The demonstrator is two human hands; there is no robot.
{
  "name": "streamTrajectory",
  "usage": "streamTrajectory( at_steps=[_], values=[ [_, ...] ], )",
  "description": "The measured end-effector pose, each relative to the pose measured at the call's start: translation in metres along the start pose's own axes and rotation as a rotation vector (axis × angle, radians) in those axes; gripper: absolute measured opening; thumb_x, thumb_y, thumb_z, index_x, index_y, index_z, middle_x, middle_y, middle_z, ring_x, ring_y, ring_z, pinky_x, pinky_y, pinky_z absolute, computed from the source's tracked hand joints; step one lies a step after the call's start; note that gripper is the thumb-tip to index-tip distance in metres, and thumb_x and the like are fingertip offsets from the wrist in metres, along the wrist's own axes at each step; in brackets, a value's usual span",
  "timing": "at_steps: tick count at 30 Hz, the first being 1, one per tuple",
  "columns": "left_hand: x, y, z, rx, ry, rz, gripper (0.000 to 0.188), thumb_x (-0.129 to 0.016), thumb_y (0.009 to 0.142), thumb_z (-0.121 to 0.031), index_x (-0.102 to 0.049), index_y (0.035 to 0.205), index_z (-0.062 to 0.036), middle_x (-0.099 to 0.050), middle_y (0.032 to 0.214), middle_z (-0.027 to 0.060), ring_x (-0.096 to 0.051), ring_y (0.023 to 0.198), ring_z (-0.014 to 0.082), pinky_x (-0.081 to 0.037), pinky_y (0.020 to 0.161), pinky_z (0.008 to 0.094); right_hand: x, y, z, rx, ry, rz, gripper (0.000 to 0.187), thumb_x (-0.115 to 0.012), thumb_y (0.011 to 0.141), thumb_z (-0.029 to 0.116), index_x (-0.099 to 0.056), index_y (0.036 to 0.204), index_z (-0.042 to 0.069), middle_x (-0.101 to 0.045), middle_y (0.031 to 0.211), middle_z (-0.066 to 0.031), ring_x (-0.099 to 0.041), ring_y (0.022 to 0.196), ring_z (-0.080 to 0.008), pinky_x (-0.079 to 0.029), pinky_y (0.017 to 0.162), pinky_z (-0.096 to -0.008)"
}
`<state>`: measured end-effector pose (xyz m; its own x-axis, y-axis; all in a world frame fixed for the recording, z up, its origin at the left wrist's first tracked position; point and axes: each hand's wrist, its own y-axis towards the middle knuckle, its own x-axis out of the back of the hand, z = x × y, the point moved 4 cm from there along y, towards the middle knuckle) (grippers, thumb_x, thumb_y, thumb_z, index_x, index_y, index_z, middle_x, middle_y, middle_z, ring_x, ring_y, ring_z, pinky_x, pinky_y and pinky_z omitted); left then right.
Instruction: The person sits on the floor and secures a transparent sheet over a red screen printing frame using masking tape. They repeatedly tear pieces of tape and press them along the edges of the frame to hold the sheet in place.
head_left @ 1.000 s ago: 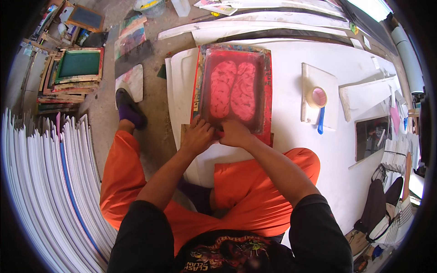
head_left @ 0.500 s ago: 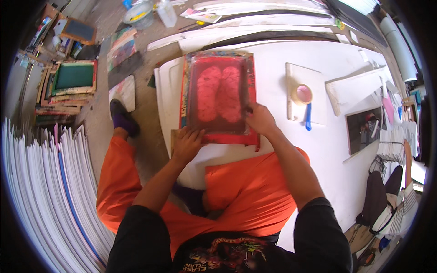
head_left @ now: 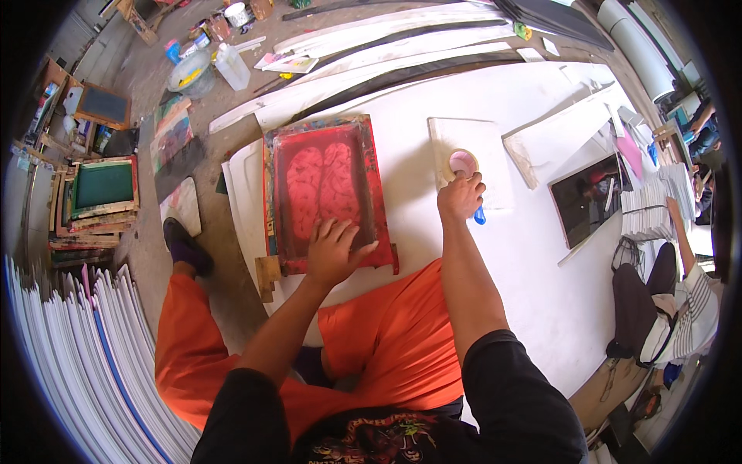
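A screen-printing frame (head_left: 376, 201) with red and dark paint-stained sides lies on the white sheet in front of me. Two pink sole-shaped patches (head_left: 305, 193) show in its red mesh. My left hand (head_left: 336, 249) rests on the frame's lower part, fingers spread, holding nothing. Over to the right, my right hand (head_left: 461, 195) is at the near edge of a roll of tape (head_left: 463, 160), its fingers apart and slightly bent. Whether they touch the roll I cannot tell. The tape lies on a thin white board (head_left: 491, 185). A blue handle (head_left: 480, 216) shows beside my right hand.
Around me is a large white sheet (head_left: 525, 286) with a dark glossy panel (head_left: 587, 201) on it. White strips (head_left: 371, 69) lie beyond. Stacked sheets (head_left: 93, 356) stand at left, below more frames (head_left: 104, 188). Another person (head_left: 665, 309) sits at right beside a paper stack (head_left: 648, 213).
My right hand has left the frame's right side and reached over to the tape roll. My left hand has moved up onto the frame's mesh area. The view has shifted to the right.
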<state>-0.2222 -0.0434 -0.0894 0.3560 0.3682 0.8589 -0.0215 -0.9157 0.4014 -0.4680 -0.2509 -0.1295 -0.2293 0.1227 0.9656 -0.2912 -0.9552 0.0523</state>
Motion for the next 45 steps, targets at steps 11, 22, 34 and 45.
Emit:
streamTrajectory(
  at_steps=[11, 22, 34, 45],
  values=[
    [0.032, 0.055, 0.008, 0.241, -0.410, -0.218, 0.034, -0.078, 0.095, -0.030, -0.076, 0.104, 0.0023, -0.076, 0.106, 0.0170, -0.069, 0.102, 0.0366, -0.053, 0.092, 0.0449, 0.050, -0.058, 0.064, 0.658, 0.485, -0.246, 0.023, -0.080, 0.085, 0.008, -0.083, 0.107, 0.015, -0.067, 0.121, -0.0072, -0.057, 0.116, -0.0336, -0.051, 0.099, -0.0441],
    [0.139, 0.026, 0.103, 0.448, -0.859, -0.450, 0.042, -0.068, 0.106, -0.031, -0.068, 0.128, 0.0052, -0.075, 0.114, 0.0140, -0.070, 0.107, 0.0185, -0.055, 0.096, 0.0326, 0.096, -0.178, 0.152, 1.008, 1.024, 0.182, 0.033, -0.081, 0.080, -0.007, -0.082, 0.108, 0.009, -0.066, 0.126, -0.0078, -0.059, 0.115, -0.0273, -0.053, 0.094, -0.0386],
    [0.161, -0.034, 0.088, 1.160, -1.192, -0.177, 0.073, -0.057, 0.102, -0.068, -0.070, 0.105, 0.0042, -0.070, 0.087, 0.0092, -0.069, 0.076, 0.0184, -0.055, 0.071, 0.0316, 0.098, -0.232, 0.157, 1.372, 0.547, -0.525, 0.030, -0.068, 0.080, 0.018, -0.078, 0.108, 0.024, -0.068, 0.118, -0.0017, -0.063, 0.109, -0.0270, -0.053, 0.096, -0.0498],
    [0.137, -0.023, 0.106, 1.256, -1.177, 0.081, 0.046, -0.071, 0.100, -0.052, -0.065, 0.089, -0.0082, -0.061, 0.076, 0.0008, -0.057, 0.065, 0.0145, -0.046, 0.064, 0.0305, 0.076, -0.233, 0.149, 1.372, 0.456, -0.579, 0.026, -0.068, 0.087, 0.024, -0.079, 0.111, 0.025, -0.070, 0.121, 0.0002, -0.065, 0.112, -0.0254, -0.045, 0.109, -0.0567]
  ],
)
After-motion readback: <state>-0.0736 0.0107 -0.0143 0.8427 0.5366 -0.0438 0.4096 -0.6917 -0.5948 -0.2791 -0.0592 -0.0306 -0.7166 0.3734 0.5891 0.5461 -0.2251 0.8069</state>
